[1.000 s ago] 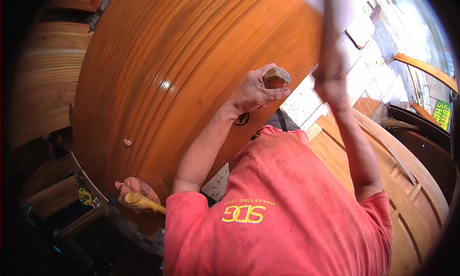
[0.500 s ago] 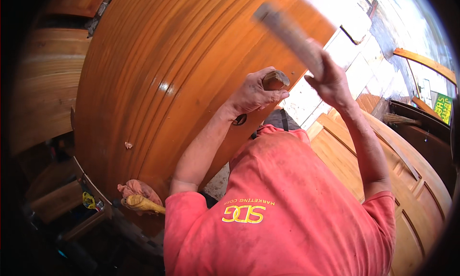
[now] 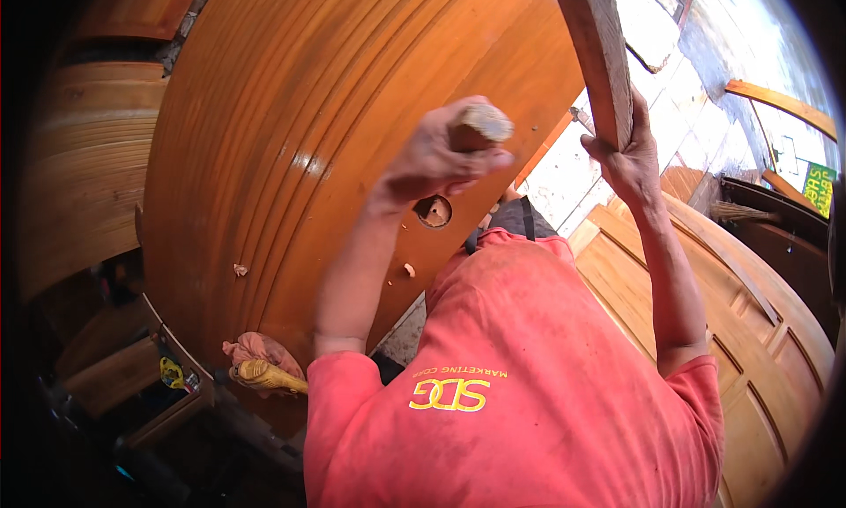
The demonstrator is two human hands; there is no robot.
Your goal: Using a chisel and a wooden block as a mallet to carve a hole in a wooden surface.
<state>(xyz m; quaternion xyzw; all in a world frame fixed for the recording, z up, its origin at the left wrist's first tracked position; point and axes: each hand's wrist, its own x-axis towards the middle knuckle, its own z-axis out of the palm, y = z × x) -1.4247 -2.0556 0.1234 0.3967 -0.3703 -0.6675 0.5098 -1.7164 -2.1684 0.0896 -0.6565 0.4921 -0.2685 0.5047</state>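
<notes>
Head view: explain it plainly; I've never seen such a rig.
No machine here: just a person, filmed by the left one of two fisheye cameras worn on the head, looking down, so straight edges bend. The bare left hand, blurred, grips a wooden handle, its lower end hidden. The bare right hand holds a wooden bar. Below the left hand lies a grooved wooden panel with a round hole; small pale chips lie on it. A crumpled pink cloth sits toward its lower left.

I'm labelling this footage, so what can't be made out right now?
All in the head view:
Wooden handle: lower end hidden by the left hand.
Left hand: finger detail blurred.
Large wooden panel: cut off by the upper edge.
Pink cloth: partly hidden by the yellow tool.
</notes>
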